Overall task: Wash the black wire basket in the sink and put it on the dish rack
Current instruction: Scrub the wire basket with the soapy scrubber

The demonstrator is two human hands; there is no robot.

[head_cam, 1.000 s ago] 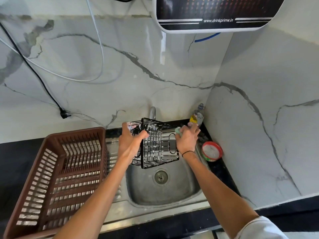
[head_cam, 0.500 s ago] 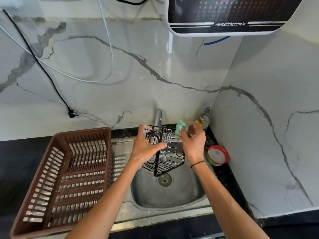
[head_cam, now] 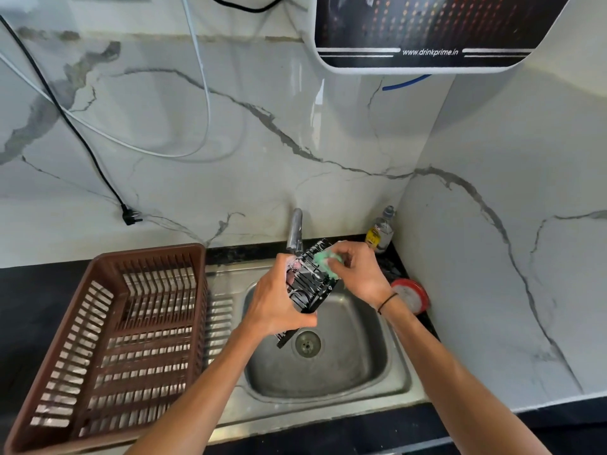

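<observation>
Above the steel sink (head_cam: 348,372) my left hand (head_cam: 277,300) grips the black wire basket (head_cam: 312,287), which is tilted on edge with its lower corner near the drain. My right hand (head_cam: 358,274) pinches a green sponge (head_cam: 325,261) and presses it against the basket's upper end. The tap (head_cam: 295,233) stands just behind the basket; no water stream shows. The brown plastic dish rack (head_cam: 108,339) sits on the counter to the left of the sink, with nothing in it.
A soap bottle (head_cam: 381,233) stands in the back right corner. A red-rimmed round tub (head_cam: 410,295) lies right of the sink by the wall. A black plug (head_cam: 129,218) and cables hang on the marble wall. A water purifier (head_cam: 427,31) hangs overhead.
The basket has been turned from broadside to edge-on and tilted down toward the drain. My right hand with the sponge has moved onto its upper end. The camera has tipped upward.
</observation>
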